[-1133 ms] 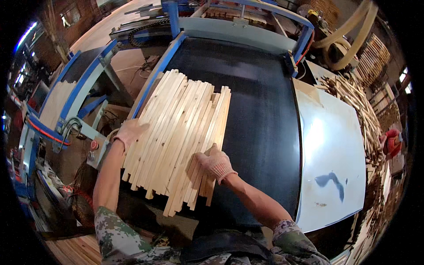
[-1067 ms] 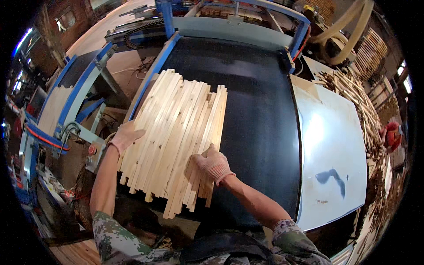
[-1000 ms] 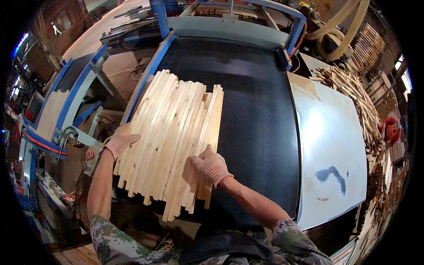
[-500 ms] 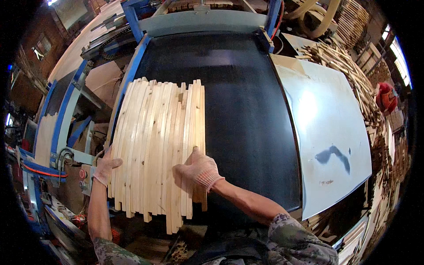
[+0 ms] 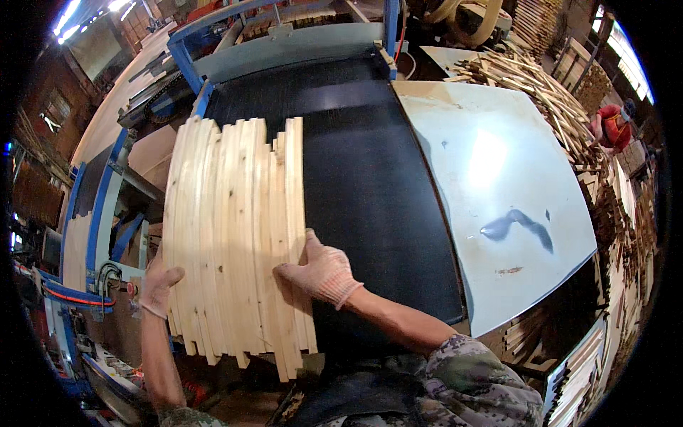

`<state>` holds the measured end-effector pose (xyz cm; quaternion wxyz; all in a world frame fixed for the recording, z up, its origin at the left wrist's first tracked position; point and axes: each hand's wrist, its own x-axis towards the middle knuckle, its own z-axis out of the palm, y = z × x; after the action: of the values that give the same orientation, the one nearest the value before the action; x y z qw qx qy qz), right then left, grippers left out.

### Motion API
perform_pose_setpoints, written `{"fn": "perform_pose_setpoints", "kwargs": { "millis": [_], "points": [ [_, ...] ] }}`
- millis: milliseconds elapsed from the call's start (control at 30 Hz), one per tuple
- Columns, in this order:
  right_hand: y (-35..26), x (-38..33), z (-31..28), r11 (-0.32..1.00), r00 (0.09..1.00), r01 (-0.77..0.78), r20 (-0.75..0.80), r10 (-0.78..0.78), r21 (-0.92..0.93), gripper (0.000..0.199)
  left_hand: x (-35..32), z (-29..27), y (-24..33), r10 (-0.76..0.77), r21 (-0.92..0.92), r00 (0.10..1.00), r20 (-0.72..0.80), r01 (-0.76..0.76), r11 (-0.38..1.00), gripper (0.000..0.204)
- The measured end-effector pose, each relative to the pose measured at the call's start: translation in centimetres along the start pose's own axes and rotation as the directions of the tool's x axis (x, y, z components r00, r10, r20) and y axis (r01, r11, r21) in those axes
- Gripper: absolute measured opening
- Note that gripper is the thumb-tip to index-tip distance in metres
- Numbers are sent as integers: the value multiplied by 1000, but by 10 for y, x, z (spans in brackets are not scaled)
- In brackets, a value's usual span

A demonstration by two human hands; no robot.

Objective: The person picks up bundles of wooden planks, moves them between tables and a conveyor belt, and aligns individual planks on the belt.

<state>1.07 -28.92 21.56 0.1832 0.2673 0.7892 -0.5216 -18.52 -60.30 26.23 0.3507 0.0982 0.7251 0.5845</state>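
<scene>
A side-by-side bundle of long, pale wooden strips (image 5: 231, 213) lies lengthwise before me, over the left part of a black conveyor belt (image 5: 363, 199). The ends of the strips are uneven, both far and near. My left hand (image 5: 161, 283), in a pale work glove, is closed on the bundle's left edge, thumb on top, other fingers mostly hidden. On the right edge, my right hand (image 5: 324, 272), gloved likewise, grips with its thumb lying over the strips and its fingers along the side. Whether the bundle rests on the belt or is slightly raised, I cannot tell.
A grey crossbar on a blue frame (image 5: 292, 50) spans the belt's far end. Right of the belt lies a shiny metal sheet (image 5: 491, 206), with a heap of loose sticks (image 5: 530, 85) behind it. A person in red (image 5: 613, 128) is at far right. Blue machine framing (image 5: 99, 206) stands left.
The view has swung, so belt and sheet appear further left. Held between both hands, the bundle now covers more of the blue left side rail. More of the person in red shows.
</scene>
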Motion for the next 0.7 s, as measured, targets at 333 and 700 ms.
{"fn": "perform_pose_setpoints", "kwargs": {
  "millis": [333,700],
  "points": [
    [122,-59,-82,961,888,44,-451,88,275,60,80,145,-1,192,128,898,397,-262,957,73],
    [277,-58,-161,982,890,-189,-422,174,7,63,119,303,-96,-154,-43,939,308,175,984,98]
  ]
}}
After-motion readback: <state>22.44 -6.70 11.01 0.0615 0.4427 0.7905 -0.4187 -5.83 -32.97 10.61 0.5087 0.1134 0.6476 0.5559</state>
